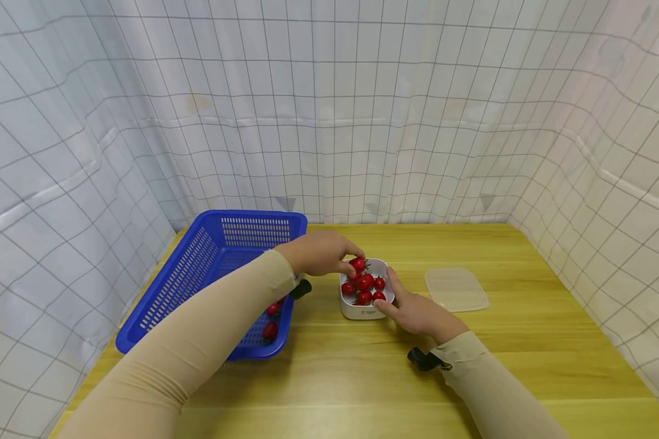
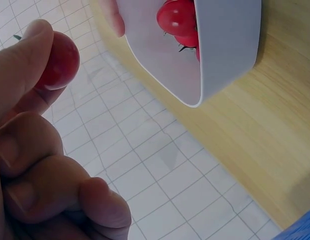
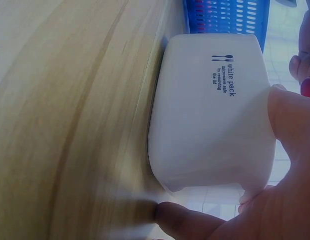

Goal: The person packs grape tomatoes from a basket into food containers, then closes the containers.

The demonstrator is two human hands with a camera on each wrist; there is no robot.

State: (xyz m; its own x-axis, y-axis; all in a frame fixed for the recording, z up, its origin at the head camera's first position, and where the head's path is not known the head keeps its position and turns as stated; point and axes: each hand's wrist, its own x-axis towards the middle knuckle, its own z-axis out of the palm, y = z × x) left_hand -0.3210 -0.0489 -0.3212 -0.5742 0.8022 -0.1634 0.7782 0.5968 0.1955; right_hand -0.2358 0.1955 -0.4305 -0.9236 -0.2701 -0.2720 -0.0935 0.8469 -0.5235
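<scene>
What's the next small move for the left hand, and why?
Probably lower the left hand slightly and release its tomato into the white container. It pinches that tomato, which appears over the container's opening in the head view; other tomatoes lie inside, and the right hand holds the container's side.

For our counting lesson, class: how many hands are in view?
2: the left hand pinches a tomato by the white container; the right hand holds its side.

Yellow wooden table [image 1: 340, 378], blue perforated basket [image 1: 211, 262] at left, white container [image 1: 357, 312] near middle, translucent lid [image 1: 457, 289] flat at right
</scene>
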